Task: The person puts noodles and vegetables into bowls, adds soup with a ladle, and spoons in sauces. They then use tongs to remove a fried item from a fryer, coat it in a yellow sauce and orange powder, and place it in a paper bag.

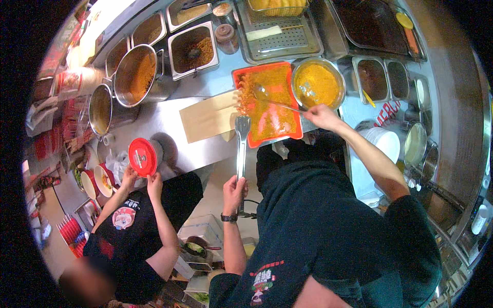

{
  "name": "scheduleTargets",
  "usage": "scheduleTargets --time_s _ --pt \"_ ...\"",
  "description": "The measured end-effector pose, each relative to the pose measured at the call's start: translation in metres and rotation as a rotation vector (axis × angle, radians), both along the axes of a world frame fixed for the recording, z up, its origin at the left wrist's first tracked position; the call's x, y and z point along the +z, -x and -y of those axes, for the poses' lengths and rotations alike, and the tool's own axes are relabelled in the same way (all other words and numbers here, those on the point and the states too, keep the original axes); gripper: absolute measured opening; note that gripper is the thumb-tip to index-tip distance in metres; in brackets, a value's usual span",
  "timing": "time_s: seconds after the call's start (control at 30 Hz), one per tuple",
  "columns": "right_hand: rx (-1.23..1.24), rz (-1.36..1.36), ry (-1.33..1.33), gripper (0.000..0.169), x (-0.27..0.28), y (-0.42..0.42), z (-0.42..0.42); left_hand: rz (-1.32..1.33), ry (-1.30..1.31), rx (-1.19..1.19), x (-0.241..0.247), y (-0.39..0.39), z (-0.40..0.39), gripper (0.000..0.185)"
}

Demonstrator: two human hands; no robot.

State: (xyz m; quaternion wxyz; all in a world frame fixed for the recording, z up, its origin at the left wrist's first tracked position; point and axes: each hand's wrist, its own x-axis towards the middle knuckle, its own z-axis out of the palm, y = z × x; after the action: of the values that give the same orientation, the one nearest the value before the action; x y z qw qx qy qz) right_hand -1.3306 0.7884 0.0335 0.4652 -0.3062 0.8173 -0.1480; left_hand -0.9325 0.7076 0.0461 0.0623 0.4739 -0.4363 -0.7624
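Note:
My left hand (235,188), with a dark watch on the wrist, is closed around the handle of metal tongs (242,140). Between the jaws is a piece of orange-coated food (245,94), possibly fried, over the left edge of an orange tray (274,115) smeared with seasoning. My right hand (325,116) grips a long-handled metal spoon (281,104). The spoon's bowl hovers over or rests on the tray beside the food; I cannot tell which. Behind that hand stands a metal bowl of yellow-orange seasoning (319,82). A brown paper bag (208,115) lies left of the food.
At my left, a co-worker holds a container with a red lid (142,157). Deep metal pots (135,75) and a tub of peanut-like bits (202,50) line the back left. Behind the tray sits a draining pan (285,42) with one skewer. White lids or bowls (385,144) are stacked right.

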Motion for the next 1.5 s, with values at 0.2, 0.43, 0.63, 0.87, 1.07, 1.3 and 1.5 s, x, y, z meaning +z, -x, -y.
scheduleTargets --time_s 0.2,0.43,0.63,0.87,1.07,1.3,1.5 --pt "-0.501 0.510 -0.024 0.027 0.004 -0.004 0.004 0.008 0.102 -0.019 0.005 -0.001 0.005 0.023" --pt "-0.618 0.401 -0.054 0.027 0.007 -0.051 -0.050 0.296 0.830 -0.280 0.012 0.010 0.009 0.017" --pt "-0.173 -0.277 0.157 0.024 0.034 -0.078 -0.096 0.523 1.421 -0.521 -0.009 -0.003 0.026 0.025" --pt "-0.089 -0.392 0.183 0.027 0.125 -0.054 -0.067 0.481 1.633 -0.637 -0.017 0.008 0.051 0.044" --pt "0.040 -0.506 0.154 0.024 0.138 -0.038 -0.044 0.443 1.712 -0.704 -0.022 0.026 0.062 0.047" --pt "0.034 -0.503 0.138 0.023 0.141 -0.039 -0.031 0.482 1.745 -0.679 -0.020 0.015 0.059 0.047" --pt "0.038 -0.527 0.141 0.025 0.131 -0.040 -0.029 0.517 1.642 -0.682 -0.034 -0.002 0.050 0.048"
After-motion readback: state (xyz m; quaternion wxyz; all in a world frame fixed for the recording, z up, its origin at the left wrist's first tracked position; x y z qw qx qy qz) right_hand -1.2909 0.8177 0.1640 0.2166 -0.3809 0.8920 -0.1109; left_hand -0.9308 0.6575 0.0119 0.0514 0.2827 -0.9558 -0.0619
